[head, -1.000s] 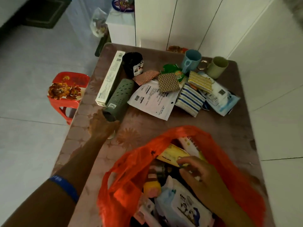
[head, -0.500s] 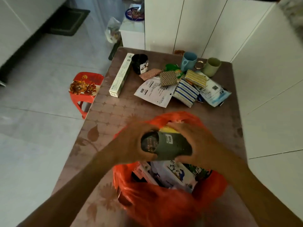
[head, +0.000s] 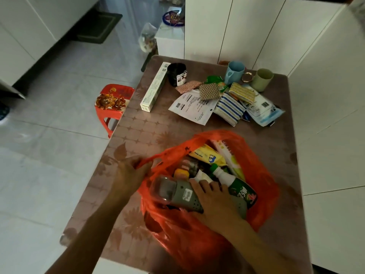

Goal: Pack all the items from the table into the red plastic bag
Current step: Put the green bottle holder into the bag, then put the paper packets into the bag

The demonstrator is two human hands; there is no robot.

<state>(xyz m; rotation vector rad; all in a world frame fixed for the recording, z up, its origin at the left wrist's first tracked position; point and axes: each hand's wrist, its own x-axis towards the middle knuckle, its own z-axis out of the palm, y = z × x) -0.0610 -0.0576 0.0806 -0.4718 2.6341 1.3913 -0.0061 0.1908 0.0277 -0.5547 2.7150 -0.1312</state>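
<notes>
The red plastic bag (head: 262, 169) lies open on the near half of the table. My left hand (head: 131, 175) grips its left handle. My right hand (head: 215, 202) presses on a grey-green perforated bottle sleeve (head: 177, 193) lying inside the bag, next to a green-labelled bottle (head: 239, 189) and a yellow wipes pack (head: 207, 155). At the far end of the table lie a long white box (head: 155, 88), a black cup (head: 177, 74), a white paper pouch (head: 191, 107), a striped cloth (head: 229, 108), a blue mug (head: 235, 72) and a green mug (head: 262, 80).
The brown patterned table (head: 150, 131) stands against white cabinets at the back and right. A red plastic stool (head: 112, 101) stands on the tiled floor just left of the table. A blue-and-white packet (head: 262, 109) and small woven pieces lie among the far items.
The bottle sleeve went from the table, through both hands above the bag, down into the bag. My left hand moved off it to the bag's left handle.
</notes>
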